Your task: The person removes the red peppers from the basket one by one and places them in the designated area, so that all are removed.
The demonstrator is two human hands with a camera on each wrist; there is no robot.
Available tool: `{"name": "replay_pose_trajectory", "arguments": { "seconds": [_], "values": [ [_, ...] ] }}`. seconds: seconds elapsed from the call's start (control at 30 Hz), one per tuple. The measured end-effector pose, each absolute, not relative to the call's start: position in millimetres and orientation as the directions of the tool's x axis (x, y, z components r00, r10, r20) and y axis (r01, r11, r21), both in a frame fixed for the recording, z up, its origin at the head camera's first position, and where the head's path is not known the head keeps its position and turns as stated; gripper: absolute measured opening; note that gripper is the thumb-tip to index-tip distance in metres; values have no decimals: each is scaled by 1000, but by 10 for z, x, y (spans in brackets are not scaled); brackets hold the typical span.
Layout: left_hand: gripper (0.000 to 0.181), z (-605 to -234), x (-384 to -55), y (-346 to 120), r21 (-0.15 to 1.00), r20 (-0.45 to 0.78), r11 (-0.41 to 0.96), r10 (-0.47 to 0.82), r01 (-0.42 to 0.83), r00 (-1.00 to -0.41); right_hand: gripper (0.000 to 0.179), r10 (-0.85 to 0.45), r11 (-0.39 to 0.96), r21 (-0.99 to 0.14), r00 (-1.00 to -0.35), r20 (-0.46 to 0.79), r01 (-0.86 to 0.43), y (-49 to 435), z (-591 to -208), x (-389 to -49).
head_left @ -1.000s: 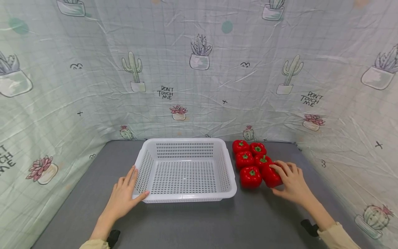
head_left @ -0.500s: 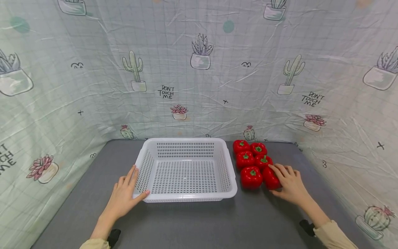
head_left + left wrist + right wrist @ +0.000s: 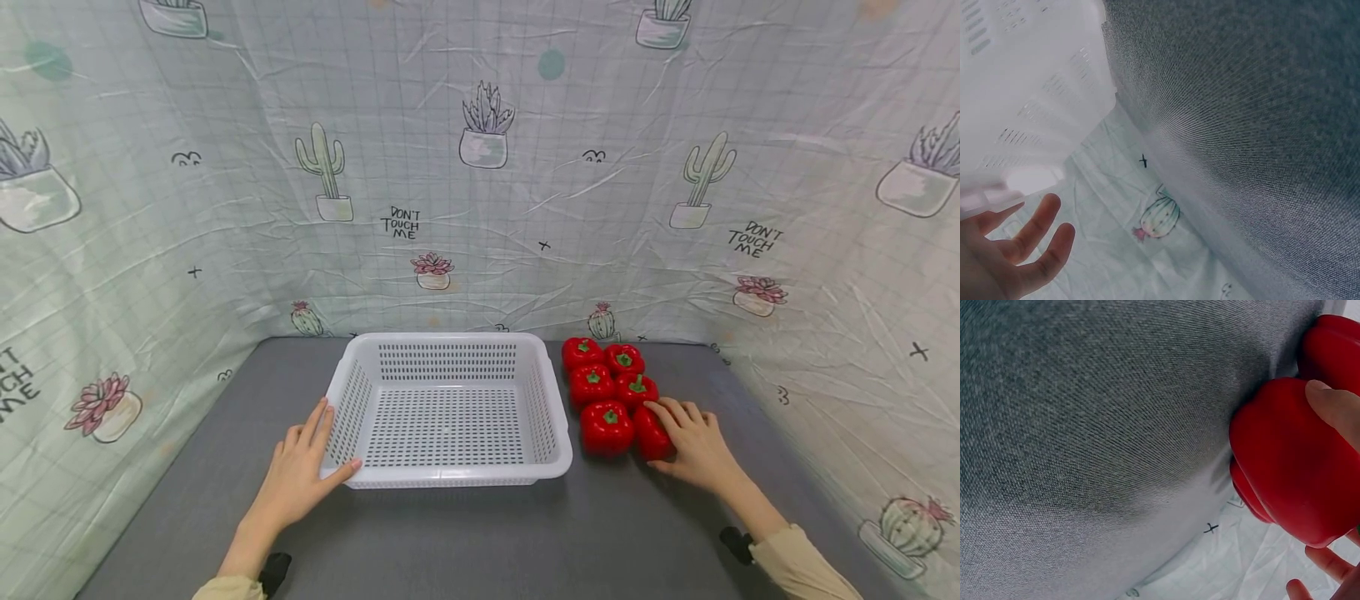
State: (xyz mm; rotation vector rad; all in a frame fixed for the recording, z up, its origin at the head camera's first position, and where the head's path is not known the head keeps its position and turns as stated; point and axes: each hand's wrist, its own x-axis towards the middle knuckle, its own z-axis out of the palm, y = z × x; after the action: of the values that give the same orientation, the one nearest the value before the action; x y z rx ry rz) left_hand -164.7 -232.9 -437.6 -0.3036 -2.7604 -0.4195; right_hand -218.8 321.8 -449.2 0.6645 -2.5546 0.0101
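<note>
My left hand (image 3: 296, 471) rests at the left side of a white perforated plastic basket (image 3: 450, 477), its fingers along the left rim and thumb at the near left corner. In the left wrist view, the fingers (image 3: 1041, 228) spread loosely beside the basket's outer wall (image 3: 1022, 106). Over on the right, my right hand (image 3: 697, 446) holds a red bell pepper (image 3: 651, 433), thumb on the near side and fingers over the far side. That bell pepper (image 3: 1294, 456) stands on the grey cloth. Close against it sits another red bell pepper (image 3: 607, 428).
Several more red bell peppers (image 3: 591, 383) stand grouped in two columns right of the basket. A grey cloth (image 3: 465, 542) covers the table. Behind and at both sides hangs a sheet (image 3: 480, 217) printed with cacti.
My right hand has shifted slightly left and toward me with the bell pepper, which now sits more upright in line with the others. The left hand and basket have not moved.
</note>
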Motion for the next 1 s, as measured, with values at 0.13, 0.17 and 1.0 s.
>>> {"name": "replay_pose_trajectory", "arguments": {
  "seconds": [0.13,0.17,1.0],
  "values": [
    [89,-4383,-1649,-2340,250,354,934,159,257,-922,93,-455,881,106,-763,459,-462,3214,-4492,-2200],
    [89,-4384,-1649,-2342,249,354,934,158,256,-922,93,-457,880,105,-762,459,-464,3214,-4493,-2205],
    [87,-4405,-1664,-2352,249,366,931,164,266,-916,92,-454,876,64,-775,440,-477,3210,-4460,-2165]
  ]
}}
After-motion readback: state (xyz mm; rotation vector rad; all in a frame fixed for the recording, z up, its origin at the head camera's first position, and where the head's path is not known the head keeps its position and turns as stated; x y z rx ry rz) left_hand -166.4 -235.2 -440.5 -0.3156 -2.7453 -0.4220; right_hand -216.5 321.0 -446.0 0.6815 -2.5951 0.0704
